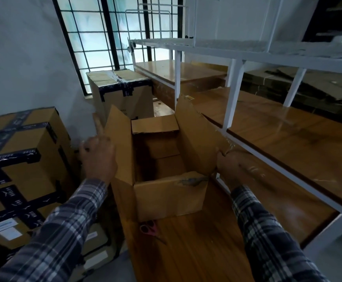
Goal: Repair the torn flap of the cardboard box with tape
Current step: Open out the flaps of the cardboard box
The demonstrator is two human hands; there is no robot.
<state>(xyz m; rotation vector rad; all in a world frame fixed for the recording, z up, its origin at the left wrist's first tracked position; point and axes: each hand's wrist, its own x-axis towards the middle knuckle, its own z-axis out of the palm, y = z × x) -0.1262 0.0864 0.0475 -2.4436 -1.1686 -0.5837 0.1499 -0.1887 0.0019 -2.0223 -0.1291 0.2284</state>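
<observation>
An open cardboard box (170, 196) stands on a wooden table (196, 251), all flaps up. Its near flap has a ragged, scuffed tear (192, 181) at the right corner. The right flap (196, 139) is torn along its near edge. My right hand (231, 167) grips that flap's near corner, thumb over the edge. My left hand (99, 155) holds the left flap (119, 143) from outside, index finger straight up and thumb hidden. No tape roll is in view.
Pink-handled scissors (148, 228) lie on the table just in front of the box. Taped boxes (23, 163) are stacked at left and another (123, 90) stands behind. A white metal rack (235, 94) with wooden shelves runs along the right.
</observation>
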